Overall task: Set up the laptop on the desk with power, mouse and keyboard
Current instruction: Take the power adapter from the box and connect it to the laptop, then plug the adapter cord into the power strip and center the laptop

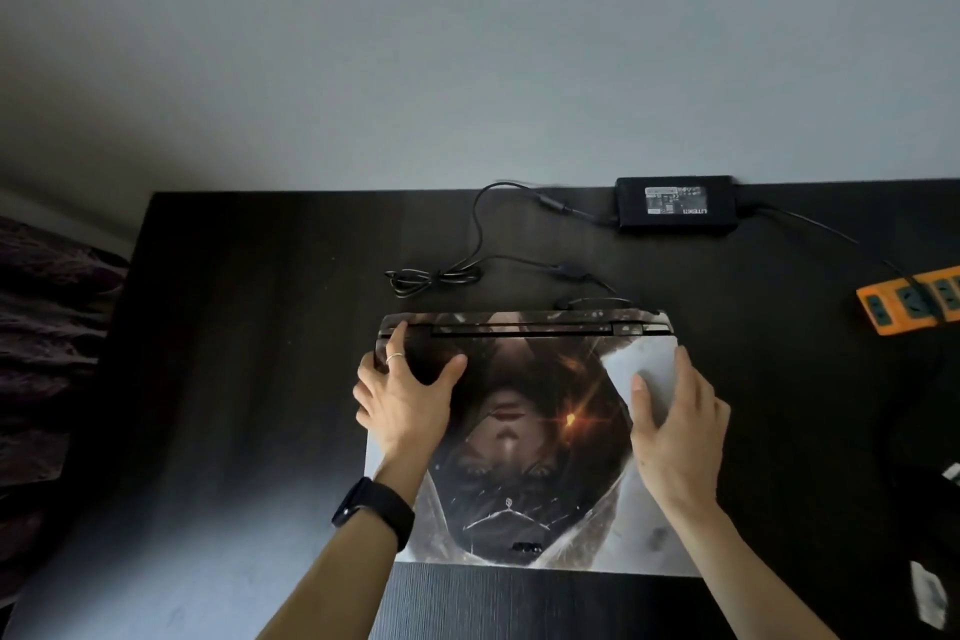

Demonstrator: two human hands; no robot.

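- Laptop (519, 457) lies closed on the dark desk (234, 327) near its front edge, hinge away from us; the desk is the largest thing we see, and the printed lid comes next.
- Our right hand (675, 426) lies flat on the lid's right side, fingers straight and holding nothing.
- Our left hand (402, 400) presses the far left corner, fingers spread wide and gripping nothing.
- We see a black power adapter (675, 204) at the desk's back edge.
- An orange power strip (914, 301) sits at the far right.
- A thin cable (475, 234) loops from the adapter to the laptop's rear edge.
- We wear a black watch (376, 509) on the left wrist.
- A ring (395, 357) circles one left finger.
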